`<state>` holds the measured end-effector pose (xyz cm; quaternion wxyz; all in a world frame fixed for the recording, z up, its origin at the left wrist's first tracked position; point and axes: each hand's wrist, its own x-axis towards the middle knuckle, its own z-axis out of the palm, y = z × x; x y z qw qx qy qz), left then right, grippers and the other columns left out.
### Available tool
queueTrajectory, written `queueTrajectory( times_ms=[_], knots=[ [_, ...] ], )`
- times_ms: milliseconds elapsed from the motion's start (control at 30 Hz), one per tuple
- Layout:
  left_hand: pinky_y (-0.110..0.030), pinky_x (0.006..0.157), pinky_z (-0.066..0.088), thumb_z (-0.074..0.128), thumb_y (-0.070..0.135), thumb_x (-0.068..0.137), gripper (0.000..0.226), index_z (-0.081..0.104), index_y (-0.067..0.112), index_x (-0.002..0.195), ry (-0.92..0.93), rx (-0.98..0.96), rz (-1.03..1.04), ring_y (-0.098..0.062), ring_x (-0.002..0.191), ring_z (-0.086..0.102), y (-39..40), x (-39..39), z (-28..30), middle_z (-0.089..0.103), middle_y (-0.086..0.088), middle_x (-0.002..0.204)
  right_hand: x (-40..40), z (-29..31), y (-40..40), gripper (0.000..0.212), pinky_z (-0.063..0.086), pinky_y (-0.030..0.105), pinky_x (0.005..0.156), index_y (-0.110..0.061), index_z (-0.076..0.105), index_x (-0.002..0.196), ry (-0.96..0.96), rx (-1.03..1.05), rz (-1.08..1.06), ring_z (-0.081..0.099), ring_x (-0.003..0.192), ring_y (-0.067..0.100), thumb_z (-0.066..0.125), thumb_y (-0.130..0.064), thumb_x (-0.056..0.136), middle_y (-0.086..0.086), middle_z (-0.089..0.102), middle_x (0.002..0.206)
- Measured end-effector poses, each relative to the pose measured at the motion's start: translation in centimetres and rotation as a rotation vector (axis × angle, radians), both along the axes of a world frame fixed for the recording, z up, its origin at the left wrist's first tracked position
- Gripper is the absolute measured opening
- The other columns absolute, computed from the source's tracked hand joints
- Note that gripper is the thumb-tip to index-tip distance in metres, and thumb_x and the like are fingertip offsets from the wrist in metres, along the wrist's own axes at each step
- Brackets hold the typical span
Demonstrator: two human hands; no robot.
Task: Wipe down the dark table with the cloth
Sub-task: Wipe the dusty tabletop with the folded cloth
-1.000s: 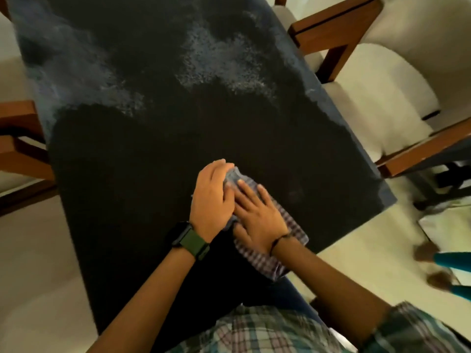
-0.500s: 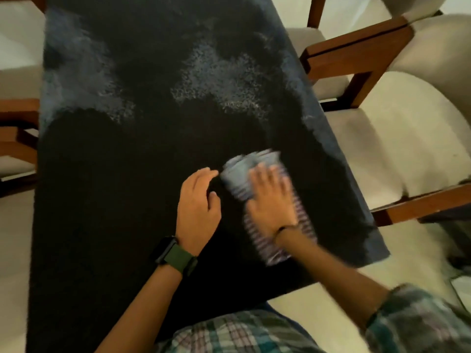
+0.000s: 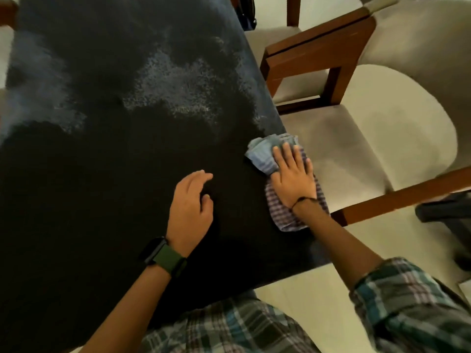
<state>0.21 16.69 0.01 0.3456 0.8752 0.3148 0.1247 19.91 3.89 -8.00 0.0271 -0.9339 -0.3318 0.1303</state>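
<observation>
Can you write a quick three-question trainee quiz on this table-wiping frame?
1. True or false: the right hand lies flat on the cloth.
2. Where is the cloth on the dark table? A) at the far left corner B) at its right edge, beside the cushioned chair C) on the floor
3. Fill in: the left hand, with a ___ watch on its wrist, touches the bare tabletop and holds nothing.

Key: 1 true; 2 B; 3 green
</observation>
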Motion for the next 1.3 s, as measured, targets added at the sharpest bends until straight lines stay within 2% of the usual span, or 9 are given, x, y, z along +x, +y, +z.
queueTrajectory(
  times_ms=[133, 333, 433, 567, 767, 967, 1100, 1200, 1300],
  knots=[
    [-0.02, 0.103, 0.022, 0.05, 0.001, 0.085, 0.042, 0.048, 0.015, 0.124, 0.021, 0.005, -0.078, -0.014, 0.128, 0.036, -0.2, 0.4, -0.1, 0.044, -0.005, 0.136, -3.7, -0.3, -5.1, 0.067, 0.0, 0.043, 0.119, -0.026, -0.003, 0.15, 0.043, 0.031, -0.117, -0.011, 0.145, 0.02, 0.009, -0.045, 0.087, 0.003, -0.008, 0.158],
    [-0.018, 0.102, 0.02, 0.048, 0.003, 0.087, 0.041, 0.047, 0.016, 0.125, 0.039, -0.018, -0.082, -0.013, 0.129, 0.035, 0.5, 2.5, -0.4, 0.043, -0.005, 0.137, -10.7, -0.8, -11.0, 0.071, 0.004, 0.042, 0.113, -0.017, 0.016, 0.149, -0.068, 0.025, -0.072, -0.006, 0.146, 0.018, 0.032, -0.037, 0.082, 0.01, 0.029, 0.151],
    [-0.017, 0.103, 0.02, 0.049, 0.001, 0.086, 0.042, 0.047, 0.014, 0.126, 0.033, -0.021, -0.135, -0.015, 0.13, 0.034, 0.2, 3.5, -0.4, 0.043, -0.005, 0.137, -8.3, -0.5, -8.5, 0.069, 0.005, 0.045, 0.115, -0.018, 0.019, 0.148, -0.087, 0.018, -0.001, 0.004, 0.144, 0.024, 0.03, -0.04, 0.084, 0.011, 0.022, 0.153],
    [-0.02, 0.105, 0.022, 0.049, -0.001, 0.084, 0.042, 0.049, 0.013, 0.124, 0.016, -0.016, -0.138, -0.017, 0.129, 0.035, 0.0, 4.6, -0.4, 0.044, -0.007, 0.136, -0.9, 0.1, -1.4, 0.068, -0.007, 0.044, 0.115, -0.024, -0.002, 0.15, -0.014, 0.015, 0.072, -0.012, 0.144, 0.023, 0.015, -0.046, 0.088, 0.004, -0.007, 0.158],
    [-0.014, 0.103, 0.016, 0.048, 0.002, 0.086, 0.043, 0.045, 0.016, 0.127, 0.007, 0.04, -0.144, -0.011, 0.131, 0.03, -0.4, 4.1, 0.2, 0.041, -0.002, 0.138, 7.4, -0.1, 10.0, 0.066, 0.001, 0.049, 0.116, -0.021, 0.004, 0.151, -0.012, 0.043, 0.007, -0.006, 0.145, 0.029, 0.03, -0.045, 0.095, 0.009, -0.004, 0.159],
    [-0.024, 0.108, 0.025, 0.049, 0.0, 0.084, 0.042, 0.047, 0.01, 0.125, -0.014, 0.05, -0.067, -0.02, 0.127, 0.037, 1.1, 3.2, 0.7, 0.046, -0.01, 0.135, -0.1, 0.3, 12.1, 0.069, -0.003, 0.05, 0.114, -0.026, 0.001, 0.15, 0.008, 0.024, 0.321, -0.006, 0.145, 0.031, 0.026, -0.056, 0.094, 0.009, -0.005, 0.159],
    [-0.028, 0.104, 0.03, 0.046, 0.003, 0.086, 0.038, 0.049, 0.006, 0.123, -0.019, 0.072, -0.041, -0.027, 0.124, 0.044, 1.6, 4.3, 1.1, 0.05, -0.015, 0.131, -7.4, 1.8, 10.4, 0.073, -0.005, 0.044, 0.118, -0.016, 0.001, 0.15, 0.115, 0.03, 0.544, -0.005, 0.145, 0.026, 0.037, -0.046, 0.095, 0.007, -0.003, 0.159],
    [-0.029, 0.11, 0.025, 0.04, 0.01, 0.087, 0.041, 0.045, 0.005, 0.128, 0.013, 0.113, -0.09, -0.025, 0.129, 0.039, 1.8, 4.8, 1.3, 0.046, -0.015, 0.135, -5.7, 1.3, 10.0, 0.067, 0.0, 0.046, 0.118, -0.02, 0.009, 0.15, 0.065, 0.084, 0.529, -0.001, 0.145, 0.023, 0.036, -0.046, 0.094, 0.004, 0.004, 0.159],
    [-0.021, 0.105, 0.022, 0.05, 0.0, 0.084, 0.043, 0.048, 0.009, 0.125, -0.006, 0.1, -0.084, -0.021, 0.128, 0.037, 2.2, 4.0, 1.6, 0.046, -0.011, 0.134, 0.5, -0.1, 10.7, 0.059, 0.001, 0.048, 0.116, -0.03, 0.009, 0.15, -0.012, 0.1, 0.299, -0.001, 0.146, 0.024, 0.029, -0.045, 0.096, 0.002, 0.003, 0.159]
  ],
)
